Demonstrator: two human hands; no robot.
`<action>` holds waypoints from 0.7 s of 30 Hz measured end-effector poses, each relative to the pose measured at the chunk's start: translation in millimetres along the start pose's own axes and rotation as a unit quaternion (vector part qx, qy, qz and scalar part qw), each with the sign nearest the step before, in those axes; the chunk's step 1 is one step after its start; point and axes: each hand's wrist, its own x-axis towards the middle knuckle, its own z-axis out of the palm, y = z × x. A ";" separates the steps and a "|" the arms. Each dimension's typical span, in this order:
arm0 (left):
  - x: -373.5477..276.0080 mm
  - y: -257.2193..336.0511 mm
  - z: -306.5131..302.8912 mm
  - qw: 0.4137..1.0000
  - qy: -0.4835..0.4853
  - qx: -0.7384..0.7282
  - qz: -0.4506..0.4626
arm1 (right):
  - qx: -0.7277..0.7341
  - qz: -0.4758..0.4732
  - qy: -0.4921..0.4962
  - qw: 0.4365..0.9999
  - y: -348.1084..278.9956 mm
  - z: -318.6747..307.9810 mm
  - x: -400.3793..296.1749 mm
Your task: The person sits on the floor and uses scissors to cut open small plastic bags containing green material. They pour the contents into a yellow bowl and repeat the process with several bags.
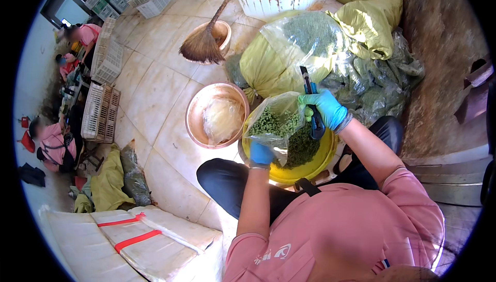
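Over a yellow basin (327,154) I hold a clear plastic bag (281,142) of green peppercorn-like berries (271,122). My left hand (261,152), in a blue glove, grips the bag's near lower side. My gloved right hand (327,105) has a utility knife (316,117) in it, the black tip pointing away from me. Its fingers also touch the bag's upper right edge. Darker loose green berries (304,148) lie in the basin below the bag. My palms and part of the knife handle are hidden.
Left of the yellow basin stands a pink basin (190,115) with crumpled clear plastic (223,121). Beyond lie filled green sacks (267,68), bagged greens (372,84) and a broom (207,43) across a small tub. Crates (100,113) and several people in pink (58,142) are at left.
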 end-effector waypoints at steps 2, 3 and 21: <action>-5.1 4.5 -19.6 0.990 0.108 -0.078 -0.034 | -0.002 -0.001 0.027 1.000 18.9 -10.7 12.1; -8.1 7.1 -30.2 0.978 0.165 -0.116 -0.044 | -0.022 -0.003 0.036 0.999 27.9 -16.6 18.3; 48.1 50.7 113.6 0.494 0.005 0.866 0.077 | -0.304 -0.031 0.172 0.937 74.8 -185.1 22.1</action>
